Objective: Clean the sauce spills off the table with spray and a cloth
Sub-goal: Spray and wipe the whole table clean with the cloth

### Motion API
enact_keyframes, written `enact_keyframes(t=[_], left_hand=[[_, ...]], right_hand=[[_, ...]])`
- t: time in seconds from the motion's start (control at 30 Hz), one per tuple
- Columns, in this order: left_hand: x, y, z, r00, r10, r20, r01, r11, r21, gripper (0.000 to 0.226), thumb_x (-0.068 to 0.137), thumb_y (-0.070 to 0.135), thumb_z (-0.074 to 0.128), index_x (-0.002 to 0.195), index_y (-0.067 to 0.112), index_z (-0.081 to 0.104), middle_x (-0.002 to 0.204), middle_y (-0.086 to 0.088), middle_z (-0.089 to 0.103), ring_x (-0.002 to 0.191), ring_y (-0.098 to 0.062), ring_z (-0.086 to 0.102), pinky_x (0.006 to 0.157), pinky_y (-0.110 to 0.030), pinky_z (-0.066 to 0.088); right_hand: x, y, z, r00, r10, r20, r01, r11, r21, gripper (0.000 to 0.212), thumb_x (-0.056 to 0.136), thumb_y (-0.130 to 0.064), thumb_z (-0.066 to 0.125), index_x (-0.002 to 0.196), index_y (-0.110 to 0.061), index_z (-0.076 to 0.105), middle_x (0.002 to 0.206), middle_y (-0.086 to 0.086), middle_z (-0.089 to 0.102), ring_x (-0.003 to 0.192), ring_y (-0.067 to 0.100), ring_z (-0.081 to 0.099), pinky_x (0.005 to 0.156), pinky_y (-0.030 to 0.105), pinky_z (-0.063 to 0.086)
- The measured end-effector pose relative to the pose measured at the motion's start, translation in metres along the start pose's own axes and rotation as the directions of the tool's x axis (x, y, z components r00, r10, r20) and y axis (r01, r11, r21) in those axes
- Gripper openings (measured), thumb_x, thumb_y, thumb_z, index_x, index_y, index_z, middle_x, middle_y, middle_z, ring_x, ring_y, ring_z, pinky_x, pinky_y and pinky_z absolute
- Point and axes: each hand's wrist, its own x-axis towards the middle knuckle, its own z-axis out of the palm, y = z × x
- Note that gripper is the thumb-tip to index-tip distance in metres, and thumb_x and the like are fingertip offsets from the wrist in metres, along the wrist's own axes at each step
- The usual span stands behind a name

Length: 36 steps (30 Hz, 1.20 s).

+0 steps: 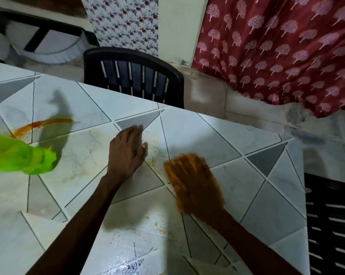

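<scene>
My left hand [128,149] lies flat and palm down on the tiled table [217,133], fingers together, holding nothing. My right hand [195,185] is blurred by motion and presses an orange cloth [172,171] onto the table just right of the left hand. An orange sauce streak [42,124] runs across the tiles at the far left. Small yellow smears [152,161] lie between my hands, and more yellow specks [159,229] sit nearer to me. A bright green spray bottle [22,155] shows blurred at the left edge.
A dark plastic chair [134,76] stands behind the table's far edge. Another dark chair [330,225] stands off the right end. A red patterned curtain [277,46] hangs at the back right. The table's right edge lies close to my right hand.
</scene>
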Motion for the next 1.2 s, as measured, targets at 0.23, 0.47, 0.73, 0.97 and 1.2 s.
enact_keyframes(t=[0.23,0.47,0.73,0.97,1.2], left_hand=[[-0.018,-0.030,-0.011,0.996,-0.088,-0.028,0.090,0.990,0.105,0.052,0.094,0.045,0.047,0.139,0.018,0.049,0.143,-0.004,0.047,0.132,-0.028,0.043,0.100,-0.044,0.039],[-0.054,-0.058,-0.028,0.985,-0.161,-0.056,0.166,0.981,0.103,0.052,0.094,0.041,0.040,0.139,0.015,0.048,0.143,-0.005,0.047,0.129,-0.029,0.044,0.096,-0.043,0.040],[-0.066,-0.064,-0.033,0.984,-0.167,-0.055,0.174,0.975,0.142,0.051,0.094,0.039,0.045,0.139,0.015,0.049,0.142,-0.006,0.049,0.126,-0.029,0.047,0.094,-0.042,0.040],[-0.063,-0.074,-0.031,0.979,-0.204,-0.012,0.204,0.978,0.031,0.051,0.097,0.040,0.036,0.140,0.018,0.051,0.147,-0.002,0.048,0.126,-0.029,0.049,0.093,-0.043,0.044],[-0.071,-0.105,-0.055,0.968,-0.231,-0.098,0.227,0.973,-0.048,0.053,0.086,0.037,0.053,0.130,0.008,0.058,0.138,-0.012,0.054,0.120,-0.032,0.054,0.098,-0.040,0.046]], right_hand=[[0.024,0.112,-0.007,0.954,0.300,-0.006,-0.300,0.951,-0.078,0.063,0.106,-0.039,0.029,0.162,-0.015,0.017,0.169,0.016,0.015,0.154,0.043,0.014,0.117,0.068,0.021],[0.185,-0.034,-0.002,0.973,0.231,-0.011,-0.231,0.972,-0.041,0.069,0.100,-0.050,0.033,0.162,-0.027,0.013,0.170,0.008,0.012,0.155,0.042,0.007,0.124,0.061,0.008],[0.016,-0.019,0.007,0.975,-0.214,0.063,0.215,0.977,0.001,0.064,0.102,-0.046,0.036,0.162,-0.029,0.021,0.170,-0.001,0.015,0.157,0.032,0.011,0.123,0.058,0.020],[0.152,0.015,0.005,0.986,0.162,0.042,-0.157,0.983,-0.098,0.064,0.103,-0.046,0.014,0.161,-0.022,0.021,0.170,0.012,0.013,0.154,0.043,0.014,0.121,0.063,0.017],[0.249,-0.123,0.006,1.000,0.008,0.031,-0.007,1.000,-0.021,0.066,0.100,-0.051,0.020,0.162,-0.028,0.017,0.171,0.008,0.011,0.155,0.044,0.006,0.122,0.063,0.010]])
